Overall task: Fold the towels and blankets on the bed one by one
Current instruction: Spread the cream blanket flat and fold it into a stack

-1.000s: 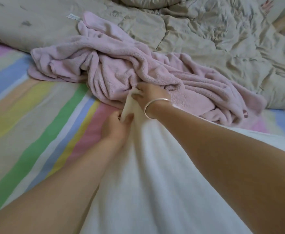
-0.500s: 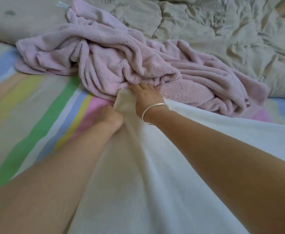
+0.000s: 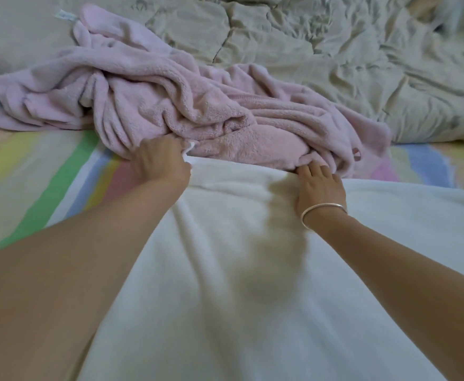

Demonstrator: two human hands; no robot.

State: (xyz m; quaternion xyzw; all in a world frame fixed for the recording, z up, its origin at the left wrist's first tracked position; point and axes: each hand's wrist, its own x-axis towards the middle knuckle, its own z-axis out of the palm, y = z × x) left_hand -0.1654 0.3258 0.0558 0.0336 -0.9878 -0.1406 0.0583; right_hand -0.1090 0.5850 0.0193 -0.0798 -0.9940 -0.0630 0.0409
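Two hands work the far edge of one white towel (image 3: 252, 298), which lies spread from 6 o'clock up to mid-view. At 9 o'clock is the striped bed sheet (image 3: 32, 174). The left hand (image 3: 162, 163) pinches the towel's far left corner, fingers curled round it. At 12 o'clock a crumpled pink fleece blanket (image 3: 170, 100) touches the towel's far edge. The right hand (image 3: 320, 188), bracelet (image 3: 323, 209) at the wrist, lies on that edge further right, fingertips (image 3: 314, 170) against the pink fleece; whether it grips cannot be told. A rumpled beige quilt (image 3: 362, 64) fills 2 o'clock. The step looks like squaring the far edge. Next, I judge, both corners need a firm grip to carry that edge toward 6 o'clock.
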